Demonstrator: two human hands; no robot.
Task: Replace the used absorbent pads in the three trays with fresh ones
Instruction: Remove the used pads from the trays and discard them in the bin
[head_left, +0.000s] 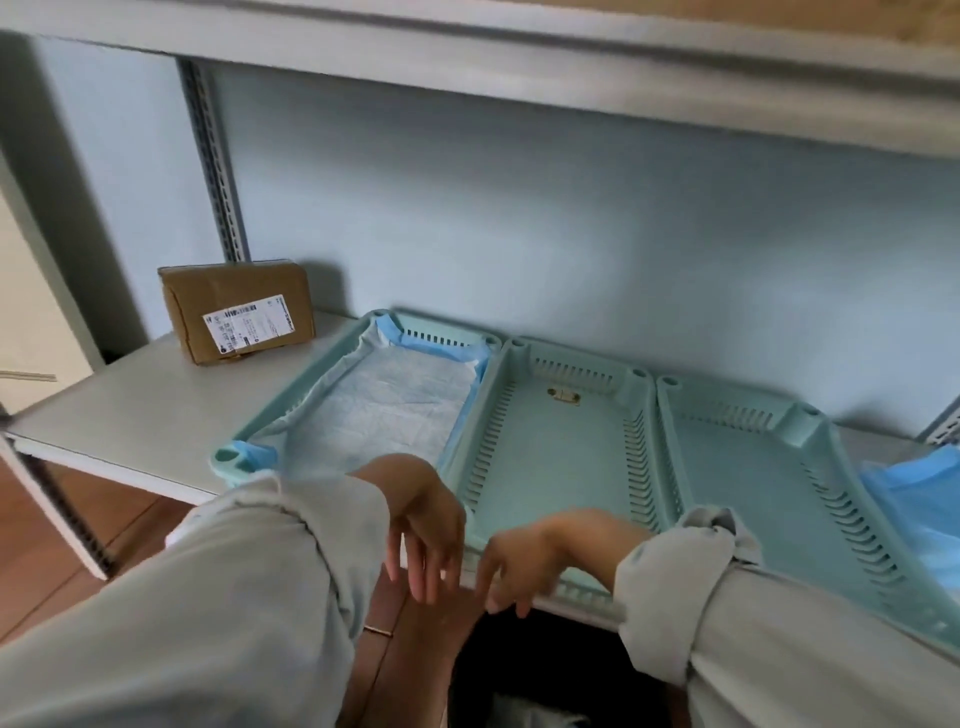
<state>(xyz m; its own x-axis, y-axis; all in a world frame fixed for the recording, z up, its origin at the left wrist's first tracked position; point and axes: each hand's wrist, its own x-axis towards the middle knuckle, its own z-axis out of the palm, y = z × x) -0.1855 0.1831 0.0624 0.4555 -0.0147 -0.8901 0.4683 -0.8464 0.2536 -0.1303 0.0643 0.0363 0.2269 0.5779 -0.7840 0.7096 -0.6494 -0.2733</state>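
Three pale green trays stand side by side on a grey shelf. The left tray (291, 387) holds a white absorbent pad (395, 400) with blue edges folded up its walls. The middle tray (550, 457) and the right tray (737, 467) show bare bottoms. Blue pad material (914, 499) lies to the right of the right tray. My left hand (426, 525) hangs over the front edge between the left and middle trays, fingers loose and pointing down, holding nothing. My right hand (524, 556) droops over the middle tray's front rim, also holding nothing.
A brown cardboard parcel (236, 309) with a white label leans at the back left of the shelf (135, 410). Another shelf board (519, 67) runs overhead. A slotted metal upright (213, 156) stands behind the parcel. A dark opening (535, 670) lies below the shelf's front edge.
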